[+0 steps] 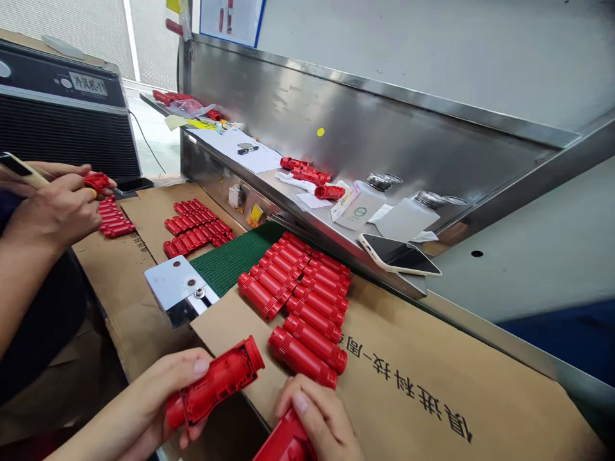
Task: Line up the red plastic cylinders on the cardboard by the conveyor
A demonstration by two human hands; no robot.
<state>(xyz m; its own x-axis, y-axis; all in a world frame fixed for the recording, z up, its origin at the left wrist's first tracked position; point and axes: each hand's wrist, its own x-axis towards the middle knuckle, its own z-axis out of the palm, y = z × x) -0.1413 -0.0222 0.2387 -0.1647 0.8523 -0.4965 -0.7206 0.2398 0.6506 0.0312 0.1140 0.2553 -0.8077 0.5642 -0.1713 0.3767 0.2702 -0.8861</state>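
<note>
My left hand (158, 400) grips a red plastic half-shell housing (218, 378), its hollow ribbed inside facing up, tilted up to the right. My right hand (319, 419) holds a second red housing piece (283, 445) at the bottom edge, mostly out of frame. Just beyond my hands, several red ribbed cylindrical housings (302, 298) lie in two neat rows on a cardboard sheet (432, 390) printed with black characters.
A co-worker's hands (55, 205) at the left hold a red part beside more red parts (115, 221). Another batch (195, 234) lies on cardboard past the green conveyor belt (235, 256). A phone (398, 255), bottles and loose red parts sit on the steel shelf (307, 218).
</note>
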